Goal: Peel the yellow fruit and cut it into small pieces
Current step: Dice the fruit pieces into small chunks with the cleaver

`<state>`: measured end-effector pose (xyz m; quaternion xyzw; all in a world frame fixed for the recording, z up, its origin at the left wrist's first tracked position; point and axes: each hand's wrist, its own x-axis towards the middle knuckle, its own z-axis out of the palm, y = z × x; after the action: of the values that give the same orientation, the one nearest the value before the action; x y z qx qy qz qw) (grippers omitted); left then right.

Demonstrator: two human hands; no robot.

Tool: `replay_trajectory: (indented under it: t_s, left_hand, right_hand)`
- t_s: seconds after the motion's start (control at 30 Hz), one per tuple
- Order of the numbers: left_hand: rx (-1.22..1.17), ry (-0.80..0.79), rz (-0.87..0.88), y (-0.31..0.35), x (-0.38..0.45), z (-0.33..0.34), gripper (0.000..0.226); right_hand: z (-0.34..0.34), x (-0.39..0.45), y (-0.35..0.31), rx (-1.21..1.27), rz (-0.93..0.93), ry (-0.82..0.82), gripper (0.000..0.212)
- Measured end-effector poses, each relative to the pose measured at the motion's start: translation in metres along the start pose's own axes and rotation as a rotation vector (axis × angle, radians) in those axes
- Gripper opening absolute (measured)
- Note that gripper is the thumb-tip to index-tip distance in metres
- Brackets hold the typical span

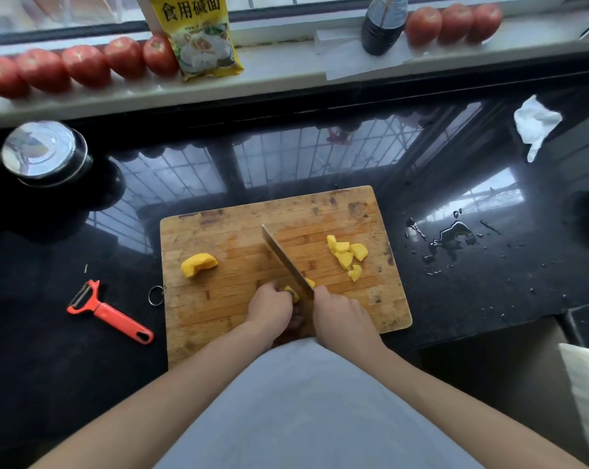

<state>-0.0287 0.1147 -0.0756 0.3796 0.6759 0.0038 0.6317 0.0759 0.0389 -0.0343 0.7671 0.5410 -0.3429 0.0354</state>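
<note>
Yellow fruit [291,292] (left hand [270,308] steadying) under right hand's [342,319] knife [284,262].

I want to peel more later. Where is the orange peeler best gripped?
Take the orange peeler by its long straight handle, coming from above on the near right. The handle lies flat on the black counter, pointing toward you; the blade head faces away, upper left.

A peeled yellow fruit chunk [198,264] lies at the cutting board's [239,319] nine o'clock; small cut pieces [347,255] cluster at two o'clock; the piece being cut [295,291] sits under the knife [286,262], near centre.
</note>
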Motion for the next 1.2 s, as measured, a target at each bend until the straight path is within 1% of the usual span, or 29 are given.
replay_trajectory:
  t_s: [0.07,0.13,0.27,0.33,0.6,0.8,0.9,0.97,1.07,1.2]
  left_hand:
    - [-0.024,-0.001,-0.015,-0.001,0.000,0.001,0.012]
    - [-0.017,0.007,-0.015,-0.003,0.002,0.001,0.015]
    - [-0.058,0.002,-0.030,-0.004,0.005,0.001,0.015]
    - [-0.099,0.005,-0.039,-0.003,0.004,0.001,0.013]
    - [-0.128,0.013,-0.051,-0.005,0.006,0.002,0.012]
    - [-0.117,0.022,-0.048,-0.005,0.010,0.005,0.009]
    - [-0.156,0.026,-0.080,-0.003,0.010,0.005,0.011]
    - [-0.144,0.028,-0.068,-0.005,0.011,0.005,0.011]
    - [-0.085,0.026,-0.025,-0.008,0.011,0.004,0.021]
    - [-0.064,0.030,-0.013,-0.006,0.009,0.002,0.020]
  right_hand:
    - [-0.003,-0.008,0.011,0.023,0.080,0.058,0.009]
    - [-0.005,-0.017,0.020,0.039,0.105,0.087,0.013]
    - [-0.001,-0.029,0.021,-0.007,0.018,0.025,0.015]
    - [0.000,-0.030,0.020,-0.022,0.004,-0.002,0.015]
    - [-0.001,-0.034,0.014,-0.017,0.007,-0.079,0.013]
    - [0.005,-0.030,0.017,-0.050,0.021,-0.098,0.011]
    - [0.005,-0.027,0.015,-0.039,0.008,-0.109,0.010]
    - [0.005,-0.021,0.012,-0.029,-0.004,-0.101,0.011]
    - [0.005,-0.004,0.004,0.003,-0.016,-0.052,0.012]
    - [0.001,0.003,-0.006,0.010,-0.061,0.023,0.011]
